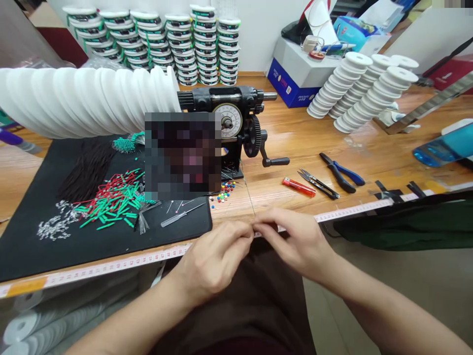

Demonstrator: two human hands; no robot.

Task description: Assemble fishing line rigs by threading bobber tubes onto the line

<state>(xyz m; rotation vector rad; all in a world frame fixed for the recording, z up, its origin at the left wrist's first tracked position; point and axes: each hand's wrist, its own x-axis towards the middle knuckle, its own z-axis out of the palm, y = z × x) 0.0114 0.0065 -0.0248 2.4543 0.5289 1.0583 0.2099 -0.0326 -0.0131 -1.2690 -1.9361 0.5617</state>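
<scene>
My left hand (pixel 221 254) and my right hand (pixel 295 236) meet at the front edge of the table, fingertips pinched close together. A thin greenish line (pixel 250 196) runs down from the black hand-cranked winding machine (pixel 227 118) to my fingertips, and both hands pinch its end. Any knot or small part between the fingers is hidden. Just beyond the hands lie several coloured ball-headed pins (pixel 226 191). Right of the line are a red lighter (pixel 298 187), thread snips (pixel 318 184) and blue-and-black pliers (pixel 342 172).
White spools (pixel 84 101) fill the machine's shaft on the left. A black mat (pixel 177 246) bears green and red tubes (pixel 111 202), metal clips (pixel 57 222) and a small screwdriver (pixel 180 217). Stacked spools (pixel 377 93) and a blue box (pixel 291 81) stand behind. A measuring tape (pixel 148 259) lines the edge.
</scene>
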